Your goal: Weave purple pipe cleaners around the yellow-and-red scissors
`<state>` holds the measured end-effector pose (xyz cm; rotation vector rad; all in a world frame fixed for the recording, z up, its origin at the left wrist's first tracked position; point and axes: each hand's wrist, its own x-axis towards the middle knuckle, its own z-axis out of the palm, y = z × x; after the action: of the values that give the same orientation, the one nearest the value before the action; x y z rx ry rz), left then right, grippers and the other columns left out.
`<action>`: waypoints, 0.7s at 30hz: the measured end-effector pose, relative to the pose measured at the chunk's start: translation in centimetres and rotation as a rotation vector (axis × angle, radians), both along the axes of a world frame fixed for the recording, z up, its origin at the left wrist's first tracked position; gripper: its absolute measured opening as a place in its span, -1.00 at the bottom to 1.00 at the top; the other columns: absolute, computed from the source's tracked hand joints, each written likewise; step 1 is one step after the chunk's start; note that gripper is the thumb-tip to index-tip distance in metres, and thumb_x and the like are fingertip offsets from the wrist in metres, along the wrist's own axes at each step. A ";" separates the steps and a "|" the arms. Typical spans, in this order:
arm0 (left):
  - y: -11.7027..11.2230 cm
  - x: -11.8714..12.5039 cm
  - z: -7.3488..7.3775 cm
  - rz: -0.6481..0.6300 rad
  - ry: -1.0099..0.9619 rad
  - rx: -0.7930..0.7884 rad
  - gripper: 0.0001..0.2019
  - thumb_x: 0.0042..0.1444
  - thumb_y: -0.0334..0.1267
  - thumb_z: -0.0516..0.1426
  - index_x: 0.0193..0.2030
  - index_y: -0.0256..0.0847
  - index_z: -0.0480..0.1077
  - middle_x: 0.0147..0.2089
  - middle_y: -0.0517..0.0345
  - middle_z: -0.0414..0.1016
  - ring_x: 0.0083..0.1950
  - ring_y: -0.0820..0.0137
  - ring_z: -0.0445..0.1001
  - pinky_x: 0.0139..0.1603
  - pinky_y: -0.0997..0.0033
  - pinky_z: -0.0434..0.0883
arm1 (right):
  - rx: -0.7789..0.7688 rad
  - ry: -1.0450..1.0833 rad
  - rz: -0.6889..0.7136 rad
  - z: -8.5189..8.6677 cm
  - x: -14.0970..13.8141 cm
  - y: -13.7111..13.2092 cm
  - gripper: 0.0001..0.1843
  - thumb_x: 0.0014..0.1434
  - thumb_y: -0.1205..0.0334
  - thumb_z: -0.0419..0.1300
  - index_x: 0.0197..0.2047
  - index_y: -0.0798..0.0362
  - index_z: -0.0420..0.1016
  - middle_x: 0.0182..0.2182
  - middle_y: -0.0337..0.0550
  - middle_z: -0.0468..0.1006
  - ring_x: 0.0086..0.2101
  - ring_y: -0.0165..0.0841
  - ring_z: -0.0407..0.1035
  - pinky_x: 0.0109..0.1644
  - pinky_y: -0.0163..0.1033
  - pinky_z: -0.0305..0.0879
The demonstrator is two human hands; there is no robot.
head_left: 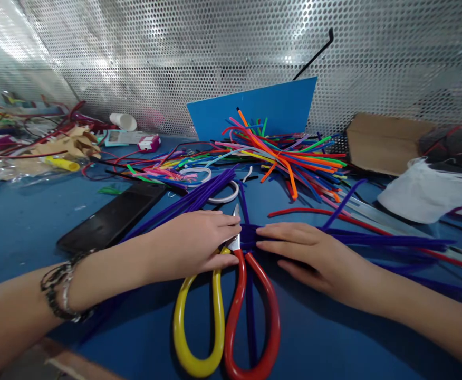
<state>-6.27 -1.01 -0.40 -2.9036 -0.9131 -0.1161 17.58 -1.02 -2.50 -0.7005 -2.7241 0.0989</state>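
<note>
My left hand [193,240] lies across the middle of a large pair of scissors [268,311] with one yellow and one red handle. Its fingertips rest over the metal blades, and the thumb is by the pivot, gripping them. The handles point towards me. Dark purple pipe cleaners [249,235] are gathered beside the blades, with long ends spreading out to both sides. My right hand [314,258] has its fingers stretched out, the tips touching the purple bundle or just beside it. What lies beneath the left palm is hidden.
A heap of multicoloured pipe cleaners [270,153] lies before a blue board [254,103]. A black phone-like slab [112,216] is on the left. A white mask [429,190] and cardboard [385,140] are at the right. A perforated metal panel [155,58] stands behind.
</note>
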 end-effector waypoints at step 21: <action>-0.4 0.3 -0.5 0.028 -0.056 -0.027 -0.67 0.17 -0.16 0.08 0.00 -0.31 0.39 0.09 -0.08 0.39 0.10 0.26 0.37 0.13 0.30 0.30 | 0.023 -0.094 0.018 1.1 -0.4 -0.5 -0.56 0.16 0.46 -0.10 0.01 0.05 0.43 -0.01 -0.06 0.47 -0.04 -0.36 0.37 0.04 -0.23 0.32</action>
<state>-5.99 -1.40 -0.87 -2.9253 -0.9711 -0.1860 17.22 -1.56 -1.45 -0.6903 -2.8167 0.0395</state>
